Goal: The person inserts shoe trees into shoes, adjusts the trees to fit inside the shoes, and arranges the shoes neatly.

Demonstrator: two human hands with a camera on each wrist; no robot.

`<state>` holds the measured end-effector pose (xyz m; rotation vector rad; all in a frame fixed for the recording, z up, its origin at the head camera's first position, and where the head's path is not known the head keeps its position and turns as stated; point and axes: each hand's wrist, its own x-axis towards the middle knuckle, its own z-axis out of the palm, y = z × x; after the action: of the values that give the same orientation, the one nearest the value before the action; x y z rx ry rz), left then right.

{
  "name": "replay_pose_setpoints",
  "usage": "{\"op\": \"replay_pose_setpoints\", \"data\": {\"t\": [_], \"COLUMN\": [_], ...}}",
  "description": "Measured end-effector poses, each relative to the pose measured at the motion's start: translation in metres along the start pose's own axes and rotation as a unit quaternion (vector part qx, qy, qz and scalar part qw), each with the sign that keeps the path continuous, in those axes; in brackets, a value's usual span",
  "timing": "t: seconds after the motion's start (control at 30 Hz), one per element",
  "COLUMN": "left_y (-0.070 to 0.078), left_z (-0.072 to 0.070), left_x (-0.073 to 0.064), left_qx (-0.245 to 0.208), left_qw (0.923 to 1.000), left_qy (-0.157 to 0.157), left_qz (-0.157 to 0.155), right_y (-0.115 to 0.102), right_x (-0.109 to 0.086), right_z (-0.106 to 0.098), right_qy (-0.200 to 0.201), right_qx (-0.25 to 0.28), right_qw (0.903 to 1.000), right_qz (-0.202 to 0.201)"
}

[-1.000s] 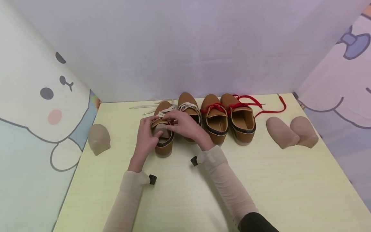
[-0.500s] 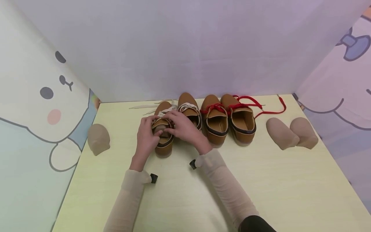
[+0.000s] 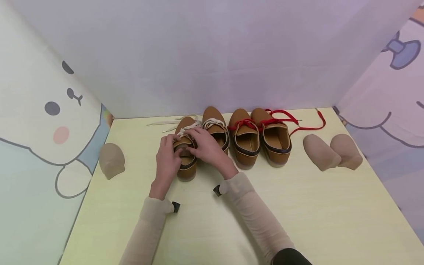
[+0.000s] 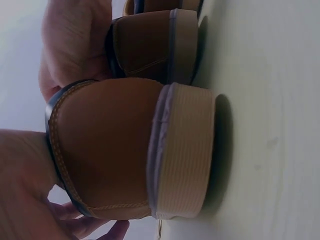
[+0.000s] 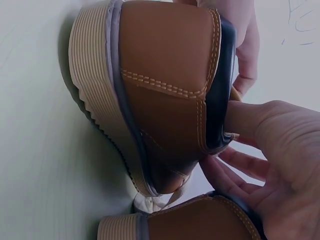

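A brown lace-up shoe [image 3: 187, 173] with pale laces [image 3: 189, 129] stands leftmost in a row, toe pointing away. My left hand [image 3: 166, 158] grips its left side, the thumb reaching into the opening and the fingers outside. On the other side my right hand [image 3: 207, 147] does likewise; in the right wrist view its thumb [image 5: 245, 117] goes inside the dark collar while the fingers stay along the outside. Between the thumbs the end of a taupe toe-shaped shoe insert [image 3: 183, 146] shows deep in the opening; the rest is hidden. The left wrist view shows the shoe's heel [image 4: 105, 150] close up.
A second pale-laced shoe [image 3: 213, 114] stands right of the held one, then two red-laced shoes [image 3: 246, 160] [image 3: 279, 159]. Their loose red lace [image 3: 311, 128] trails right. One taupe insert [image 3: 112, 161] lies left, two more [image 3: 320, 151] [image 3: 346, 151] right. A pale curtain [image 3: 212, 59] backs the table.
The taupe insert has sunk further forward into the shoe, with less of it showing. Both hands keep to the shoe's sides; the right hand has shifted slightly towards the left.
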<state>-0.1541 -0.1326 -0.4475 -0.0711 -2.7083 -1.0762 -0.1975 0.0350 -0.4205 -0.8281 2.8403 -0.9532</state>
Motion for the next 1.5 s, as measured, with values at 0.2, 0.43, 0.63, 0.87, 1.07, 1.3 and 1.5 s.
{"op": "replay_pose_setpoints", "data": {"t": [0.2, 0.43, 0.63, 0.87, 1.07, 1.3, 1.5], "left_y": [-0.002, -0.002, -0.001, -0.001, 0.000, 0.000, -0.001], "left_z": [0.004, 0.006, 0.007, 0.006, 0.005, 0.003, 0.001], "left_x": [-0.005, -0.007, -0.008, -0.009, -0.009, -0.008, -0.006], "left_qx": [0.023, 0.038, 0.044, 0.041, 0.042, 0.034, 0.010], "left_qw": [0.9988, 0.9976, 0.9968, 0.9966, 0.9965, 0.9965, 0.9982], "left_qy": [0.029, 0.038, 0.042, 0.042, 0.040, 0.050, 0.037], "left_qz": [0.031, 0.044, 0.053, 0.058, 0.060, 0.058, 0.046], "right_y": [-0.003, -0.006, -0.009, -0.010, -0.012, -0.015, -0.015], "right_x": [-0.001, -0.002, -0.002, -0.002, -0.001, -0.002, -0.004], "right_z": [0.003, 0.008, 0.012, 0.016, 0.018, 0.017, 0.019], "right_qy": [0.011, 0.030, 0.053, 0.071, 0.081, 0.072, 0.062], "right_qx": [-0.008, -0.034, -0.049, -0.050, -0.048, -0.069, -0.085], "right_qw": [0.9998, 0.9988, 0.9973, 0.9960, 0.9950, 0.9947, 0.9940], "right_qz": [0.011, 0.017, 0.016, 0.020, 0.036, 0.024, 0.030]}}
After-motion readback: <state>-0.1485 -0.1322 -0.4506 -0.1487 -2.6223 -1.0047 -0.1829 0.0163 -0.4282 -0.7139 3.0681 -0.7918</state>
